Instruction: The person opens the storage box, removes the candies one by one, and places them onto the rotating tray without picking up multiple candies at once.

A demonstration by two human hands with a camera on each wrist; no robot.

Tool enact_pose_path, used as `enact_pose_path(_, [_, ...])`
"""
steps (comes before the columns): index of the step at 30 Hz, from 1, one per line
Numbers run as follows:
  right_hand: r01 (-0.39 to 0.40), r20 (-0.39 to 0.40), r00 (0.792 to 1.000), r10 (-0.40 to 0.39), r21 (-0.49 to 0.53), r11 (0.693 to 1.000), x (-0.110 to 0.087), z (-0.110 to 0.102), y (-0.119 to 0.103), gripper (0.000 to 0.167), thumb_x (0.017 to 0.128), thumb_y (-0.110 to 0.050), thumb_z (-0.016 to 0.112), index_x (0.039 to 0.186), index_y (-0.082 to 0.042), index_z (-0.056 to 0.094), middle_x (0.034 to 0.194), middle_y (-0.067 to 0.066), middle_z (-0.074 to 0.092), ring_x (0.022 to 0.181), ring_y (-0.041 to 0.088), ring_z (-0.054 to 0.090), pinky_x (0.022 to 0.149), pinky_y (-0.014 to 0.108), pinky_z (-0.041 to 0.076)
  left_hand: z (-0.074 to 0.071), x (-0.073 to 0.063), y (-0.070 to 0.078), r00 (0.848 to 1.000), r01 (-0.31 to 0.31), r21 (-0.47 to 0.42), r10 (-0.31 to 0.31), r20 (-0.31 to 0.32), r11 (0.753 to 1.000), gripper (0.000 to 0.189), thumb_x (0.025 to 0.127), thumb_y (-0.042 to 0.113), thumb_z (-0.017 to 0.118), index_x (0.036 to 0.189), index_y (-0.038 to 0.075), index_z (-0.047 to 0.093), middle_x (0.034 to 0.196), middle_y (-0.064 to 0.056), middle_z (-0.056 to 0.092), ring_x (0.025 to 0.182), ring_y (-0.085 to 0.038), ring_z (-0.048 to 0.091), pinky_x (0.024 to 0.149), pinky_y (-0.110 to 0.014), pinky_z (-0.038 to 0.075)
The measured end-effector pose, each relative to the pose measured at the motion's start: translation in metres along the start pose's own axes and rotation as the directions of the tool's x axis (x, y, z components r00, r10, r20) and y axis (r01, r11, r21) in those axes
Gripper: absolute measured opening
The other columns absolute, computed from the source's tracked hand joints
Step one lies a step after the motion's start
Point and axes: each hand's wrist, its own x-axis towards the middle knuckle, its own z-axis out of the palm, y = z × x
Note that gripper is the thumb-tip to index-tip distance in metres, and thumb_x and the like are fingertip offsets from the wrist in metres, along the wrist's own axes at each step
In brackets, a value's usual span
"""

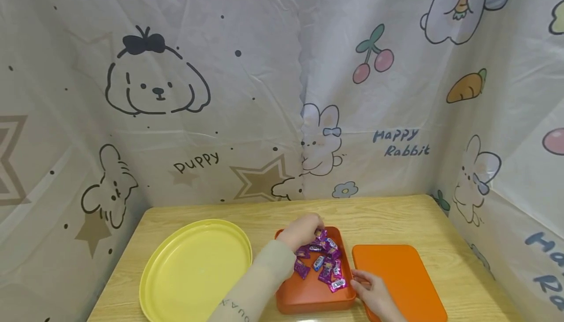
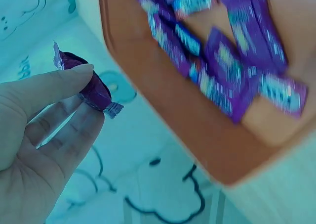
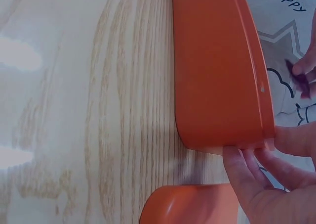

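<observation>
Between the thumb and fingers of my left hand (image 2: 44, 115) is a purple wrapped candy (image 2: 96, 92), pinched at its middle. In the head view that left hand (image 1: 303, 231) is over the far left part of an orange box (image 1: 315, 305), where the candy it holds is mostly hidden. Several purple wrapped candies (image 1: 326, 269) lie inside the box. My right hand (image 1: 373, 292) is at the box's right side. In the right wrist view the right hand (image 3: 276, 184) grips the box's rim, thumb on one side and fingers on the other.
A round yellow tray (image 1: 194, 268) is on the wooden table left of the box. To the right lies a flat orange lid (image 1: 398, 278). Printed cloth (image 1: 264, 116) hangs behind the table and along both sides.
</observation>
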Motion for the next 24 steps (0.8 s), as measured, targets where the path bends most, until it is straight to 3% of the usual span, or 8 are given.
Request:
enact_pose_path(6, [0.006, -0.003, 1.000, -0.006, 0.001, 1.000, 0.000, 0.000, 0.002, 0.036, 0.089, -0.007, 0.056, 0.118, 0.014, 0.050, 0.101, 0.017, 0.060, 0.090, 0.028, 0.060, 0.070, 0.036, 0.053, -0.017, -0.012, -0.027, 0.990, -0.038, 0.018, 0.040, -0.134, 0.999, 0.017, 0.076, -0.009, 0.062, 0.083, 0.004, 0.070, 0.078, -0.004, 0.060, 0.072, -0.013, 0.054, 0.066, -0.022, 0.047])
enact_pose_path(10, [-0.013, -0.001, 1.000, 0.013, 0.008, 1.000, 0.000, 0.001, 0.002, 0.038, 0.090, -0.008, 0.056, 0.119, 0.014, 0.049, 0.102, 0.018, 0.060, 0.092, 0.029, 0.060, 0.072, 0.037, 0.053, -0.023, -0.026, -0.054, 0.952, -0.082, 0.029, 0.086, -0.293, 0.996, 0.017, 0.072, -0.013, 0.060, 0.078, 0.000, 0.068, 0.076, -0.010, 0.060, 0.072, -0.021, 0.056, 0.067, -0.031, 0.049])
enact_pose_path(13, [-0.018, 0.000, 1.000, 0.018, 0.003, 1.000, -0.001, 0.001, 0.001, 0.038, 0.090, -0.009, 0.055, 0.120, 0.014, 0.049, 0.103, 0.019, 0.059, 0.093, 0.030, 0.060, 0.072, 0.037, 0.053, -0.023, -0.038, -0.079, 0.917, -0.068, 0.045, 0.081, -0.391, 0.997, 0.018, 0.069, -0.016, 0.060, 0.078, -0.003, 0.067, 0.076, -0.013, 0.059, 0.072, -0.027, 0.056, 0.069, -0.036, 0.050])
enact_pose_path(17, [-0.006, 0.003, 1.000, 0.006, -0.011, 1.000, -0.002, 0.001, 0.000, 0.038, 0.090, -0.009, 0.055, 0.119, 0.015, 0.049, 0.101, 0.019, 0.060, 0.091, 0.031, 0.060, 0.071, 0.037, 0.053, -0.022, -0.059, -0.110, 0.902, 0.084, 0.029, -0.063, -0.426, 0.996, 0.018, 0.070, -0.016, 0.061, 0.080, -0.002, 0.067, 0.076, -0.011, 0.056, 0.074, -0.027, 0.056, 0.070, -0.037, 0.050])
enact_pose_path(21, [0.007, -0.001, 1.000, -0.007, -0.010, 1.000, -0.002, 0.001, 0.000, 0.038, 0.090, -0.009, 0.055, 0.119, 0.015, 0.049, 0.100, 0.019, 0.060, 0.089, 0.030, 0.061, 0.070, 0.037, 0.053, -0.022, -0.083, -0.137, 0.887, 0.274, -0.002, -0.253, -0.387, 0.962, 0.017, 0.075, -0.012, 0.059, 0.084, -0.001, 0.068, 0.082, -0.009, 0.056, 0.079, -0.025, 0.058, 0.070, -0.037, 0.051])
enact_pose_path(24, [-0.001, -0.004, 1.000, 0.001, -0.003, 1.000, -0.002, 0.002, -0.001, 0.037, 0.090, -0.008, 0.055, 0.119, 0.014, 0.049, 0.101, 0.019, 0.060, 0.090, 0.030, 0.061, 0.070, 0.037, 0.053, -0.020, -0.098, -0.156, 0.872, 0.350, -0.030, -0.338, -0.354, 0.936, 0.018, 0.077, -0.011, 0.059, 0.090, -0.002, 0.067, 0.088, -0.012, 0.058, 0.083, -0.029, 0.060, 0.072, -0.039, 0.052])
